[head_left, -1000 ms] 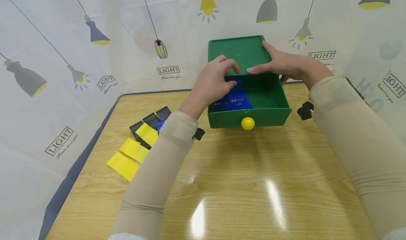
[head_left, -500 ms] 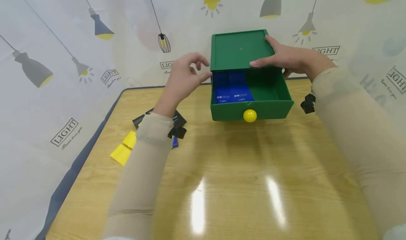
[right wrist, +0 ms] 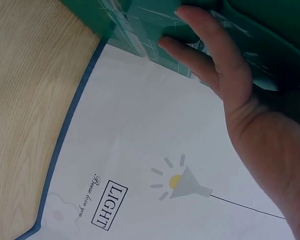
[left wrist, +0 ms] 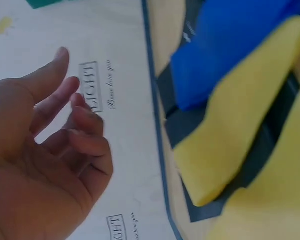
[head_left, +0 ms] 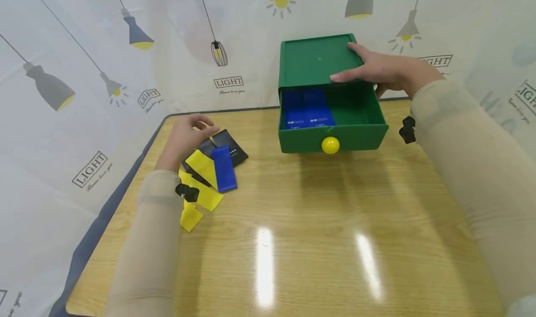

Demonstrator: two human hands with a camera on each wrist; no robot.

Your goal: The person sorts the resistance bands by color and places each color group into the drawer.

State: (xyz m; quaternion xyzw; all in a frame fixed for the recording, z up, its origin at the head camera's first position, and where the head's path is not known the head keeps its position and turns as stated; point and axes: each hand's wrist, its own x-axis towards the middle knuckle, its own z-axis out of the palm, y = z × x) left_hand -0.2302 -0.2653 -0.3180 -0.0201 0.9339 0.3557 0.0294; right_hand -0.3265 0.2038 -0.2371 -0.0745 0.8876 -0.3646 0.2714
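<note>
A green box (head_left: 311,63) stands at the back of the table, its drawer (head_left: 299,141) pulled out by a yellow knob's (head_left: 331,145) side. Blue resistance bands (head_left: 320,107) printed "Light" lie in the drawer's left part. My right hand (head_left: 383,69) rests on the box's right edge, thumb on top; its straight fingers touch the side in the right wrist view. On the left, my left hand (head_left: 184,138) hovers by a pile of bands, fingers loosely bent, holding nothing. That pile has a blue band (head_left: 224,169), yellow bands (head_left: 203,165) and black bands (left wrist: 182,125).
The wooden table (head_left: 318,242) has a dark-edged white cloth (head_left: 247,96) with printed lamps along its back and left side. Bare tabletop lies between the pile and the box. The drawer's right part shows its green bottom.
My left hand has come out of the drawer and moved left and down to the pile of bands. The right hand has stayed on the box. The view has shifted slightly.
</note>
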